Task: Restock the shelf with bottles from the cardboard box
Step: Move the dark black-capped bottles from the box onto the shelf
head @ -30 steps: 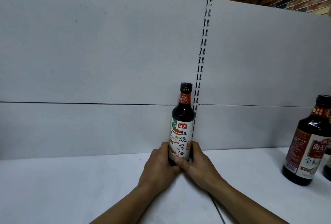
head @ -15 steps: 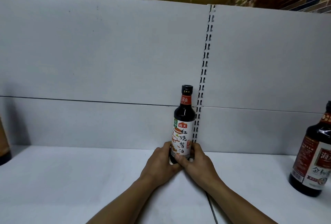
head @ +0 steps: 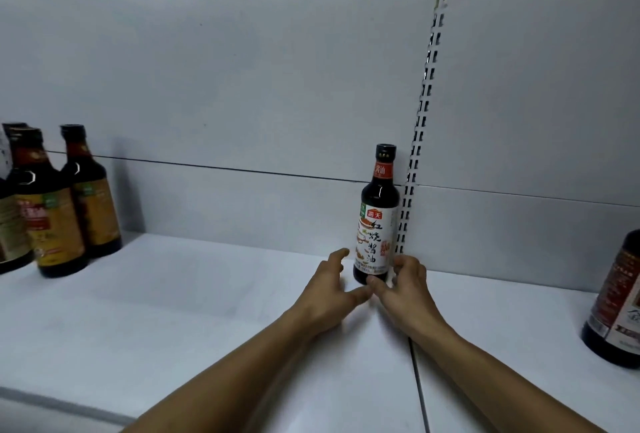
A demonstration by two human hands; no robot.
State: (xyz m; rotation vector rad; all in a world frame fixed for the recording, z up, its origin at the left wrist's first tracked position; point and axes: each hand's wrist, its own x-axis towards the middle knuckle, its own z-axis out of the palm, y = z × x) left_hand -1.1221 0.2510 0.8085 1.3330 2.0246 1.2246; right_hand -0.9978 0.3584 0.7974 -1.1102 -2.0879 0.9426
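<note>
Head view: left hand [head: 329, 290] grip apart, right hand [head: 406, 288] unclear, beside glossy cylindrical bottle [head: 378, 221] on smooth shelf [head: 173, 311].

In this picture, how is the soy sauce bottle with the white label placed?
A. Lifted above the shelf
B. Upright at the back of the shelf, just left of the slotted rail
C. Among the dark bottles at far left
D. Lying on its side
B: the bottle stands upright on the shelf, its base down, just left of the slotted rail.
</note>
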